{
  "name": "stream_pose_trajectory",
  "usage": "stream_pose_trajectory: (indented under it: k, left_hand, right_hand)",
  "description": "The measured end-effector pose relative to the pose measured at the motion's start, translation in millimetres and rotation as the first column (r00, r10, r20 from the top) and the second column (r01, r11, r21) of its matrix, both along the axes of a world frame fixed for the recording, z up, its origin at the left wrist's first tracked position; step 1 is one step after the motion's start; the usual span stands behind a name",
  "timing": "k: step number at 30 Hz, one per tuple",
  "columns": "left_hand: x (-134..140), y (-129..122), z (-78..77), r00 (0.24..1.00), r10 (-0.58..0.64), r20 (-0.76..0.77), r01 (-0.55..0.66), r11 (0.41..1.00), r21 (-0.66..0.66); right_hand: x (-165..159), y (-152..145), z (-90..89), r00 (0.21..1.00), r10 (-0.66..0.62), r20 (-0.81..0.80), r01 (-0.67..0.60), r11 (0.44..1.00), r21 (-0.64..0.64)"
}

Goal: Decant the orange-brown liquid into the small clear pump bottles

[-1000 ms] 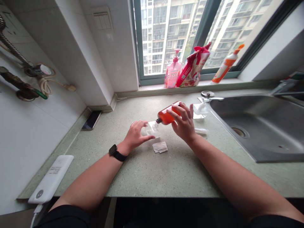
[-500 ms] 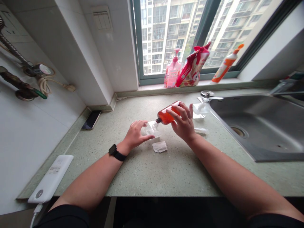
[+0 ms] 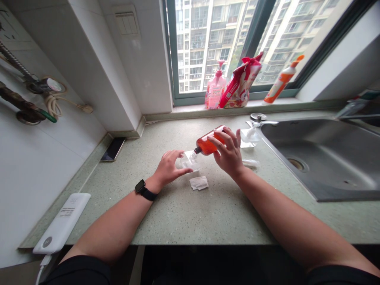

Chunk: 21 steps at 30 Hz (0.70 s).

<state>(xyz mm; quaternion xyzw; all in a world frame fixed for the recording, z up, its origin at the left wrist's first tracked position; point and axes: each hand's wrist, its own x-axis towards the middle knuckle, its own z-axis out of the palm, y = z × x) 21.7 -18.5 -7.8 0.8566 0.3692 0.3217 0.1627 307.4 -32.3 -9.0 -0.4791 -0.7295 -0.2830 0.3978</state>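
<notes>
In the middle of the counter, my right hand is wrapped round a clear bottle of orange-red liquid. The bottle tilts with its dark neck down to the left. Its mouth is over a small clear plastic container, and whether liquid flows cannot be made out. My left hand, with a black watch on the wrist, curves its thumb and fingers round the container's left side. Just in front of the container lie folded white paper pieces. Part of the bottle's far end is hidden by my right fingers.
A steel sink is at right, with a faucet at its corner. White packaging lies behind my right hand. A phone and a power bank are at left. A pump bottle stands on the windowsill.
The view has shifted very slightly. Both hands, the tilted bottle and the container keep the same places relative to one another.
</notes>
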Motion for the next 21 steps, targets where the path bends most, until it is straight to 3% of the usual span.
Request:
stream_pose_trajectory:
  k: [21]
  left_hand:
    - [0.3, 0.8, -0.3, 1.000, -0.009, 0.005, 0.009, 1.000, -0.004]
  right_hand:
    - [0.7, -1.1, 2.1, 1.000, 0.020, 0.017, -0.021, 0.999, 0.025]
